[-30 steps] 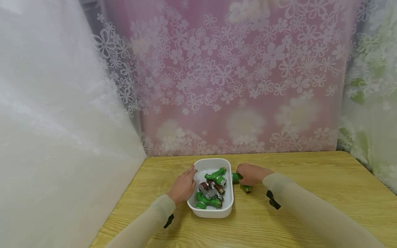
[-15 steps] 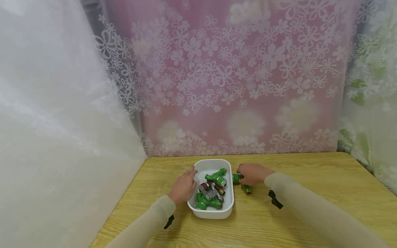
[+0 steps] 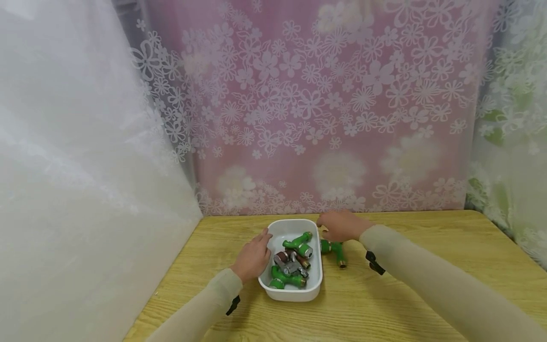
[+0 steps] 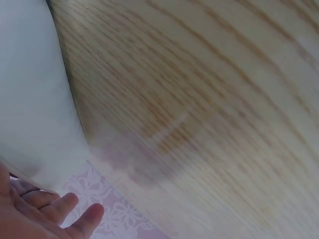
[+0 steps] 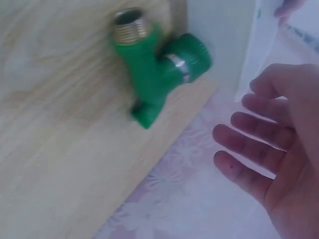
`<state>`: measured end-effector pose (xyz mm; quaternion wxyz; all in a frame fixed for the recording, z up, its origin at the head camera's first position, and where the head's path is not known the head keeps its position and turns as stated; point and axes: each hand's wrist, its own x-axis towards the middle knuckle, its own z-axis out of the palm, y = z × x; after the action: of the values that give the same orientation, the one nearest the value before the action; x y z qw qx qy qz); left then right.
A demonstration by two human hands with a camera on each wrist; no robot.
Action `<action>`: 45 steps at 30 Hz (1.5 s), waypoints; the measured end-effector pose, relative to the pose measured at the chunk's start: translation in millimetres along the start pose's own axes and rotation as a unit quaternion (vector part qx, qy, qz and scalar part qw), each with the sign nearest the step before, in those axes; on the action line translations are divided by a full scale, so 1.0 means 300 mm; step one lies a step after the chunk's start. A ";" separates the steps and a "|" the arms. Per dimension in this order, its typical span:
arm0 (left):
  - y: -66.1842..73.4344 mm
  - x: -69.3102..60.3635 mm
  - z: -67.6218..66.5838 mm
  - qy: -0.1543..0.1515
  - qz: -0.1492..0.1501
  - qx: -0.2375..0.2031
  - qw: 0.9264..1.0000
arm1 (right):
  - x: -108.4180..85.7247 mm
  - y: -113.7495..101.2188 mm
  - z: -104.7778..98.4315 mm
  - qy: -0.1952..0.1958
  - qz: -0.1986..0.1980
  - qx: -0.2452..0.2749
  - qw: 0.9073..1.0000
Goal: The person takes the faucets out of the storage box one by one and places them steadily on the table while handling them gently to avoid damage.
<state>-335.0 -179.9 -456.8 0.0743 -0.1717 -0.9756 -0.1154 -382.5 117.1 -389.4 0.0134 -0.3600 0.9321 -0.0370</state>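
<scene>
Our right grip (image 3: 343, 225) hung loosely spread and empty above and just beyond the green fitting (image 5: 148, 74) on the counter (image 3: 427, 232), our left grip (image 3: 251, 258) lay straight-fingered along the white tub (image 3: 293, 297), and we judged ourselves between grasps, any pickup calling for a downward reach.

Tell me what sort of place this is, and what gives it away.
Probably a makeshift indoor work area, curtained off: a flowered pink curtain hangs right behind a wood-grain table, and on it stands a white tub holding green and metal fittings.
</scene>
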 end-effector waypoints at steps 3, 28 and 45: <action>-0.001 -0.001 -0.001 0.001 0.000 -0.001 1.000 | 0.029 -0.031 -0.025 -0.010 -0.007 0.007 1.000; -0.008 0.004 0.012 0.006 -0.002 -0.008 1.000 | 0.243 -0.176 0.019 -0.175 -0.035 0.022 0.984; -0.007 0.005 0.000 0.004 0.003 -0.013 1.000 | 0.279 -0.179 0.066 -0.177 0.007 -0.003 0.984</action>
<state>-337.1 -181.4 -457.0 0.0759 -0.1752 -0.9732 -0.1280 -407.6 20.1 -404.8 0.1769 -0.3546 0.9176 0.0303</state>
